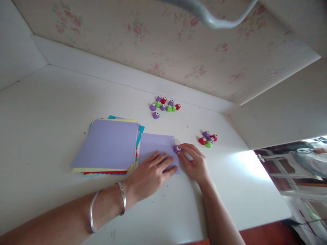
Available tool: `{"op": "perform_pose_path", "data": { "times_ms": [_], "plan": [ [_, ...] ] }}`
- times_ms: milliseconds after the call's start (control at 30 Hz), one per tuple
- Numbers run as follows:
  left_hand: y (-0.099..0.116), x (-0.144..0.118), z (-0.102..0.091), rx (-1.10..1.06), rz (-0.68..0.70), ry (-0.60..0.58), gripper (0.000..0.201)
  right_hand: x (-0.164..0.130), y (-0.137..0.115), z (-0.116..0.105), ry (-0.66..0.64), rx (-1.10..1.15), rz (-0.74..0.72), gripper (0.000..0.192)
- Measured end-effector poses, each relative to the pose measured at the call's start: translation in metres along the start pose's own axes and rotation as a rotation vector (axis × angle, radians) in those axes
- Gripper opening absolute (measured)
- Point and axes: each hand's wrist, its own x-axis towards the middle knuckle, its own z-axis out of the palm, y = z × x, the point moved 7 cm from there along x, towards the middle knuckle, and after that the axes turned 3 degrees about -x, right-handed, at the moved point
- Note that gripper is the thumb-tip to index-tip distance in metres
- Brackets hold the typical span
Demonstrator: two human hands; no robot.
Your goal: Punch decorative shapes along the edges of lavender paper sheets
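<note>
What appears to be a purple craft punch [176,149] is sitting at the right edge of a lilac sheet [156,143], held at the tips of the right hand's [194,165] fingers. The thumb and forefinger are pinching it from the right, while the other fingers are curling in behind. The left hand [156,172] is lying palm down on the sheet's lower half, its fingers spread and reaching toward the punch without gripping anything.

For this step, the left fingers seem well placed: they are holding the paper flat, and pressing evenly just beside the punch would help stop the edge from slipping or buckling. The right fingers would do best holding the punch level and square to the edge, with the sheet seated fully in it; whether it is seated cannot be told from here.

Left of the left fingers, a stack of coloured paper [106,144] is lying with lilac on top and yellow, red and blue edges showing. Beyond both hands' fingers, a larger group of punches [163,107] is standing near the back of the worktop [46,136]. Farther right of the right fingers, a smaller cluster of punches [202,141] is resting, well apart from the sheet.
</note>
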Motion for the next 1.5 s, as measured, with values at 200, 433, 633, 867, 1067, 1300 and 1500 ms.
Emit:
{"op": "perform_pose_path", "data": {
  "times_ms": [200, 433, 633, 867, 1067, 1300, 1500],
  "plan": [
    [0.0024, 0.0009, -0.0018, 0.003, 0.025, 0.012, 0.035, 0.0002, -0.0019, -0.0002, 0.016, 0.003, -0.027, 0.020],
    [0.0010, 0.0019, 0.0001, -0.006, 0.022, -0.005, 0.035, 0.0003, -0.0023, -0.0005, 0.032, 0.005, -0.047, 0.020],
    [0.0012, 0.0013, 0.0017, -0.004, 0.027, 0.006, 0.034, 0.0001, -0.0023, 0.0003, 0.040, -0.001, -0.044, 0.020],
    [0.0014, 0.0023, 0.0016, -0.005, 0.026, 0.004, 0.034, -0.0030, -0.0043, 0.0012, 0.040, -0.024, -0.067, 0.021],
    [0.0012, 0.0024, 0.0001, 0.001, 0.027, 0.007, 0.033, -0.0032, -0.0095, 0.0011, 0.025, -0.061, -0.063, 0.020],
    [0.0024, 0.0032, -0.0015, -0.014, 0.034, 0.009, 0.033, -0.0023, -0.0081, 0.0027, 0.030, -0.064, -0.072, 0.020],
    [0.0025, 0.0017, 0.0002, -0.012, 0.033, 0.007, 0.032, -0.0032, -0.0069, 0.0041, 0.040, -0.057, -0.064, 0.019]
  ]
}}
